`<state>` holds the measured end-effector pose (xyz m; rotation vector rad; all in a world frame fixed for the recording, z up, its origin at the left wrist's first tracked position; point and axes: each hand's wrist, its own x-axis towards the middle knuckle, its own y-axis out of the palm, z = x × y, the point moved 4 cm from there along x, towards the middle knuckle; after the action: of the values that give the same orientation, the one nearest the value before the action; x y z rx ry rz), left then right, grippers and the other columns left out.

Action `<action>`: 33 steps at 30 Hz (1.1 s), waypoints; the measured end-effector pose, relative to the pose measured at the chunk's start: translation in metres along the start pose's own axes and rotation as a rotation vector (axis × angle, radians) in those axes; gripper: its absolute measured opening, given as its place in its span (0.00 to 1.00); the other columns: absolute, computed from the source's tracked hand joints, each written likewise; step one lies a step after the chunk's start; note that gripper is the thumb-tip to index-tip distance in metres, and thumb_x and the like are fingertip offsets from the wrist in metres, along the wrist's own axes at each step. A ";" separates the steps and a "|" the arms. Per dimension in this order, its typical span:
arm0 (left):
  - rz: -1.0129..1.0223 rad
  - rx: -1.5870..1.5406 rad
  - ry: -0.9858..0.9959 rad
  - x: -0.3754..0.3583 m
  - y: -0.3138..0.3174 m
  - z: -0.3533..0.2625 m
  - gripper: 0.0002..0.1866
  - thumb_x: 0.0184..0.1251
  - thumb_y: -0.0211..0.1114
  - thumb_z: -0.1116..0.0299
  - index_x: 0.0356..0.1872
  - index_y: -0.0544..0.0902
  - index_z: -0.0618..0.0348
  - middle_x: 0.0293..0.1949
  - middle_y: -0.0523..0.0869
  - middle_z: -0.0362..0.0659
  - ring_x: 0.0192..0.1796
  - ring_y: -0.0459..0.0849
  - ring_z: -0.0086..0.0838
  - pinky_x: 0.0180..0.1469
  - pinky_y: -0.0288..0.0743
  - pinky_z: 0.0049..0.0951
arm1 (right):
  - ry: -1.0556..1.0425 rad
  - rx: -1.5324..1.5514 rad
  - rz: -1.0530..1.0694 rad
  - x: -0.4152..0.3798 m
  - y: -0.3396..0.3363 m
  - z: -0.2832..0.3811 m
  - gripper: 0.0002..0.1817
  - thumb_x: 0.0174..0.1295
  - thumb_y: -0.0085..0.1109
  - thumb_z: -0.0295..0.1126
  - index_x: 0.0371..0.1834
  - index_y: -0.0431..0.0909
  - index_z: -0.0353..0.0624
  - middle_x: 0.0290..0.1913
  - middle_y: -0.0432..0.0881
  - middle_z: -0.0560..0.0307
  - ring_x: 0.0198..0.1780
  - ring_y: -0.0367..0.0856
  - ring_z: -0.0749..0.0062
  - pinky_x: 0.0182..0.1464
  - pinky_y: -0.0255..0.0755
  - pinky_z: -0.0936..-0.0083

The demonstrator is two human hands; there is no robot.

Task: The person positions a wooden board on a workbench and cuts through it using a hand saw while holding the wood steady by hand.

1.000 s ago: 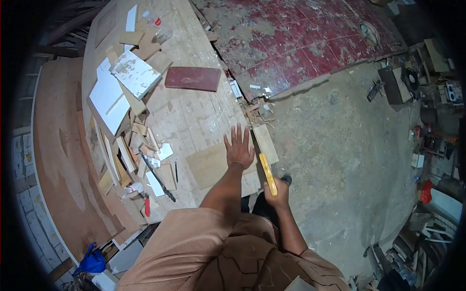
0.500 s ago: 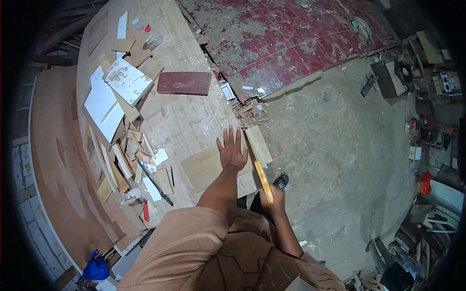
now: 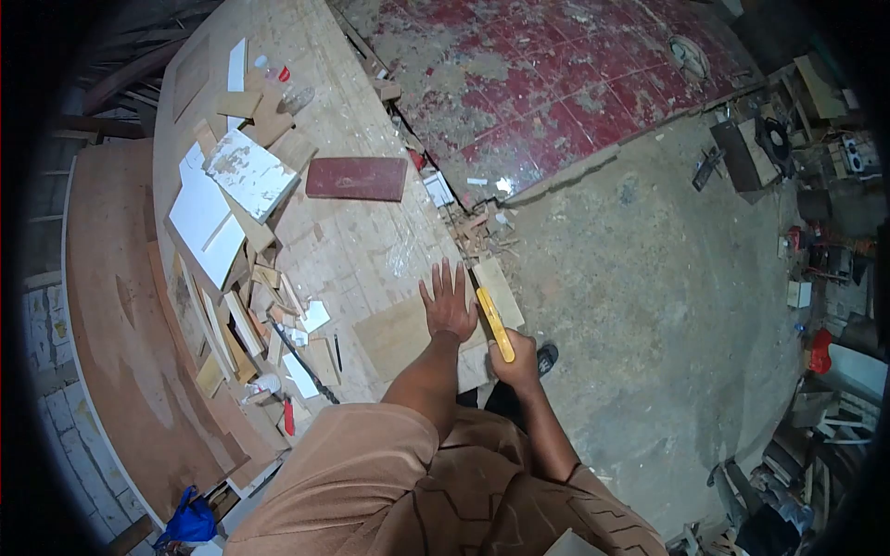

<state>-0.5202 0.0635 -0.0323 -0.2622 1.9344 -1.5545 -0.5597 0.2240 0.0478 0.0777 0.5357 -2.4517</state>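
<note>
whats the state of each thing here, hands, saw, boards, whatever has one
left hand: open, fingers spread, pressed flat on the plywood piece
right hand: closed around the yellow handle
handsaw: held, angled along the bench edge beside the left hand
plywood piece: lying flat on the workbench, pinned by the left hand
red board: lying flat, untouched
white boards: stacked loosely, overlapping
workbench: cluttered with offcuts

Scrap offcuts (image 3: 255, 310) crowd bench (image 3: 362, 241) leftward.
</note>
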 end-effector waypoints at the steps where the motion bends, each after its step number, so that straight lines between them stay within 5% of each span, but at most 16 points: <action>1: -0.010 -0.016 0.009 -0.011 0.004 -0.001 0.46 0.70 0.56 0.48 0.84 0.46 0.50 0.84 0.41 0.51 0.85 0.36 0.48 0.80 0.28 0.64 | 0.020 0.013 0.003 -0.009 -0.001 -0.001 0.09 0.60 0.64 0.30 0.28 0.77 0.36 0.22 0.80 0.45 0.23 0.83 0.58 0.29 0.73 0.64; 3: -0.028 -0.012 0.001 -0.007 0.003 -0.003 0.46 0.70 0.56 0.48 0.84 0.47 0.50 0.84 0.42 0.51 0.85 0.37 0.48 0.80 0.28 0.64 | 0.010 0.025 0.003 -0.007 -0.004 0.002 0.09 0.60 0.64 0.30 0.29 0.78 0.36 0.21 0.79 0.46 0.23 0.82 0.62 0.29 0.73 0.64; 5: 0.004 -0.038 -0.007 -0.009 0.006 -0.001 0.46 0.70 0.56 0.48 0.84 0.47 0.49 0.84 0.42 0.50 0.85 0.37 0.48 0.80 0.28 0.64 | 0.120 -0.024 -0.020 -0.022 -0.005 0.013 0.09 0.56 0.65 0.32 0.30 0.79 0.36 0.24 0.80 0.39 0.29 0.85 0.42 0.32 0.76 0.58; 9: -0.015 -0.056 0.010 -0.010 0.007 0.000 0.46 0.69 0.56 0.48 0.84 0.47 0.48 0.85 0.41 0.50 0.85 0.37 0.48 0.80 0.28 0.64 | 0.164 -0.118 0.059 -0.101 -0.053 0.015 0.10 0.57 0.66 0.34 0.32 0.79 0.38 0.26 0.82 0.39 0.29 0.84 0.40 0.32 0.76 0.56; 13: 0.034 -0.025 -0.003 -0.009 0.006 0.000 0.46 0.69 0.56 0.47 0.84 0.47 0.49 0.85 0.41 0.50 0.85 0.37 0.48 0.80 0.28 0.64 | 0.274 -0.063 0.117 -0.103 -0.064 0.030 0.10 0.57 0.67 0.34 0.32 0.79 0.38 0.26 0.82 0.39 0.29 0.83 0.39 0.32 0.76 0.55; 15: 0.011 -0.032 0.003 -0.008 0.006 0.001 0.46 0.70 0.56 0.47 0.84 0.46 0.48 0.85 0.40 0.50 0.85 0.37 0.48 0.80 0.28 0.64 | 0.085 -0.102 0.104 -0.074 -0.045 0.012 0.09 0.56 0.66 0.33 0.30 0.79 0.38 0.24 0.81 0.40 0.29 0.84 0.40 0.31 0.76 0.56; 20: -0.023 -0.066 0.009 -0.007 0.004 0.003 0.46 0.70 0.56 0.48 0.84 0.46 0.48 0.85 0.40 0.50 0.85 0.37 0.47 0.80 0.28 0.64 | 0.102 0.009 0.050 0.003 -0.016 -0.005 0.12 0.57 0.66 0.35 0.29 0.78 0.37 0.24 0.80 0.40 0.27 0.84 0.42 0.31 0.75 0.56; 23: -0.014 -0.012 0.005 -0.010 0.007 -0.002 0.47 0.69 0.56 0.47 0.84 0.46 0.48 0.85 0.40 0.49 0.85 0.37 0.47 0.80 0.28 0.64 | 0.045 -0.047 0.007 -0.023 -0.002 -0.008 0.13 0.57 0.66 0.36 0.29 0.77 0.37 0.23 0.79 0.40 0.27 0.83 0.42 0.30 0.74 0.58; 29: -0.068 -0.074 0.031 -0.012 0.007 -0.002 0.47 0.66 0.56 0.50 0.84 0.48 0.51 0.84 0.43 0.52 0.85 0.38 0.49 0.80 0.29 0.65 | 0.279 -0.107 0.087 -0.130 -0.070 0.022 0.10 0.58 0.66 0.35 0.32 0.80 0.38 0.24 0.80 0.40 0.30 0.84 0.39 0.32 0.77 0.58; 33: -0.023 -0.013 0.010 -0.009 0.011 0.001 0.47 0.67 0.57 0.49 0.84 0.46 0.50 0.85 0.40 0.51 0.85 0.37 0.48 0.80 0.29 0.65 | 0.144 -0.132 0.109 -0.106 -0.061 0.024 0.10 0.57 0.66 0.34 0.33 0.81 0.38 0.24 0.80 0.39 0.28 0.85 0.41 0.31 0.77 0.58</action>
<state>-0.5099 0.0701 -0.0399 -0.2831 1.9564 -1.5612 -0.5085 0.3190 0.1110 0.2252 0.7351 -2.3106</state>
